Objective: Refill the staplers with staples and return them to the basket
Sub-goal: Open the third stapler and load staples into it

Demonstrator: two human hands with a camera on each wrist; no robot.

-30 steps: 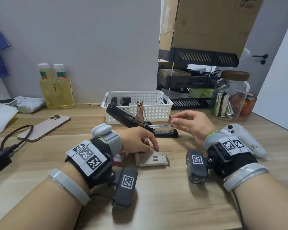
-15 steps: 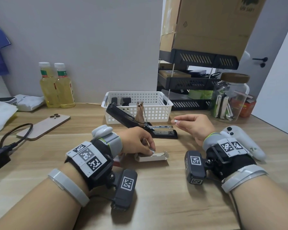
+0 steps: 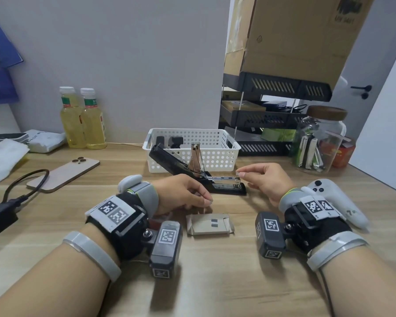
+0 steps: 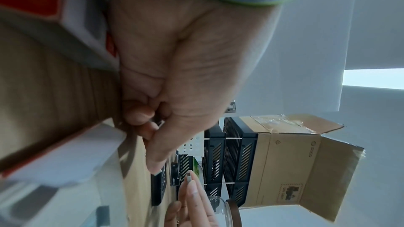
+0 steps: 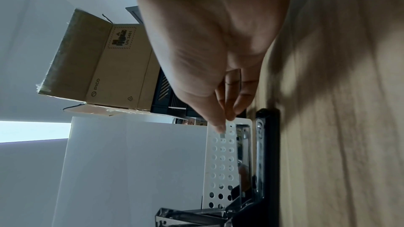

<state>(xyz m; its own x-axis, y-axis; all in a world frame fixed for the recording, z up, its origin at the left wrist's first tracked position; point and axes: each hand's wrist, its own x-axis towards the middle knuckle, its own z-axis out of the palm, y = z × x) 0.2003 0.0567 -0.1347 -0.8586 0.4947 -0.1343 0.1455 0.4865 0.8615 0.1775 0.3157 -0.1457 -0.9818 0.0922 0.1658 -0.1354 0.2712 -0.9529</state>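
— Item one?
— Stapler (image 3: pixel 215 179): lay open on the counter (image 3: pixel 215 282), before the white basket (image 3: pixel 206 143).
— Your hands?
— My right hand (image 3: pixel 268 181) pinched a staple strip (image 3: pixel 238 174) at its magazine; my left hand (image 3: pixel 181 193) pinched something tiny above the staple box (image 3: pixel 209 224).

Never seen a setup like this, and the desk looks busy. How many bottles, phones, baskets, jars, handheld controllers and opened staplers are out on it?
Bottles: 2
Phone: 1
Basket: 1
Jar: 1
Controller: 1
Opened stapler: 1
Total: 7
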